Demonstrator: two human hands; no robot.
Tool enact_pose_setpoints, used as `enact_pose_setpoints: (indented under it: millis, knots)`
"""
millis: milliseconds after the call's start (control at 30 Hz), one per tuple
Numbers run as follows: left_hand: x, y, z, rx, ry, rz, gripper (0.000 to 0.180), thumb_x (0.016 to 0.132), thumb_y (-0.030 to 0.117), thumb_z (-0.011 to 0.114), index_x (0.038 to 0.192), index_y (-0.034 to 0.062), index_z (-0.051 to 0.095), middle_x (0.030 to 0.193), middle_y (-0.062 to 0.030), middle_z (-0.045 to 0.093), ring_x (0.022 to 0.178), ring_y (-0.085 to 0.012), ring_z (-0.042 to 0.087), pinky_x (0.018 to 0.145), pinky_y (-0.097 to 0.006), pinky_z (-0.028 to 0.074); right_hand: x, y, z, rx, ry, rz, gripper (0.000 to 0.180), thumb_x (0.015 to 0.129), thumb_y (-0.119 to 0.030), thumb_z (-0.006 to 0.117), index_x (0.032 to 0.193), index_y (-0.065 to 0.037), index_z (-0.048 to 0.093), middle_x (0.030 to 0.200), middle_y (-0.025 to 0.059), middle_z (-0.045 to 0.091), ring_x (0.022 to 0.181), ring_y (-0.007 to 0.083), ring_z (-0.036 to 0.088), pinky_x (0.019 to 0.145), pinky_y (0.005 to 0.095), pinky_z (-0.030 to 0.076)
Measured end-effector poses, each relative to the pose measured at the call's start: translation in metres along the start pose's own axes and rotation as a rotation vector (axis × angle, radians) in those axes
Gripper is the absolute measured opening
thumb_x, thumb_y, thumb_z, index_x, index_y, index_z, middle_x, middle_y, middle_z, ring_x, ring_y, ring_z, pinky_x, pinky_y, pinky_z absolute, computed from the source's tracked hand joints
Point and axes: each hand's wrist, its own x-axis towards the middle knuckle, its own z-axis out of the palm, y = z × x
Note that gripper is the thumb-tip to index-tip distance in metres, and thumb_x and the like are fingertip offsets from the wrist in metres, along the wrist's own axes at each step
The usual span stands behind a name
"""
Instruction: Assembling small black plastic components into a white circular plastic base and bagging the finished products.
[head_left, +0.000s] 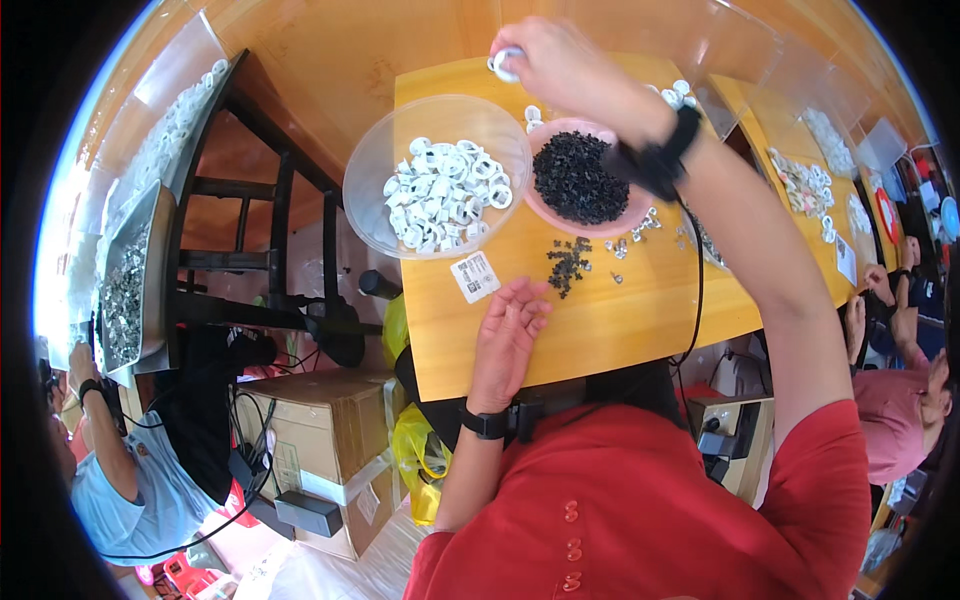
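My right hand (545, 62) reaches over the far edge of the table, its fingers closed on a white plastic ring (508, 64). My left hand (508, 325) rests palm up near the table's front edge, fingers loosely curled, with nothing visible in it. Just beyond it lies a small pile of black plastic clips (567, 264). A clear round tub (365, 150) holds many white ring-shaped parts (445, 195). Beside the tub, a pink bowl (537, 212) is filled with small black pieces (575, 175); my right forearm hides part of its right side.
A printed white card (475, 276) lies before the tub. Small metal pieces (617, 278) are scattered on the wooden table (450, 345). A black cable (697, 310) hangs across the table's right part. Cardboard box (330, 410) stands at lower left; other people sit at both sides.
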Motion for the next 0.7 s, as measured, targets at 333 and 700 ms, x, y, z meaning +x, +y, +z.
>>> enact_pose_setpoints:
  millis: [333, 700]
  knots:
    - [0.002, -0.003, 0.0, 0.005, 0.018, -0.011, 0.04, 0.096, 0.027, 0.051, 0.128, 0.0059, 0.043, 0.122, -0.0105, 0.052, 0.1, -0.0176, 0.053, 0.089, -0.03, 0.042, 0.089, 0.092, 0.108, -0.354, -0.547, 0.381, 0.03, 0.078, -0.007, 0.053, 0.104, 0.0, 0.066, 0.108, 0.0238, 0.063, 0.101, 0.0365, 0.062, 0.083, 0.0418, 0.05]
    - [-0.001, -0.004, -0.002, 0.02, 0.054, -0.027, 0.041, 0.094, 0.027, 0.053, 0.128, 0.0056, 0.043, 0.123, -0.0118, 0.053, 0.101, -0.0191, 0.053, 0.088, -0.031, 0.042, 0.102, 0.119, 0.153, -0.281, -0.415, 0.548, 0.032, 0.084, -0.012, 0.05, 0.113, -0.005, 0.063, 0.122, 0.0217, 0.057, 0.115, 0.0334, 0.055, 0.092, 0.0444, 0.046]
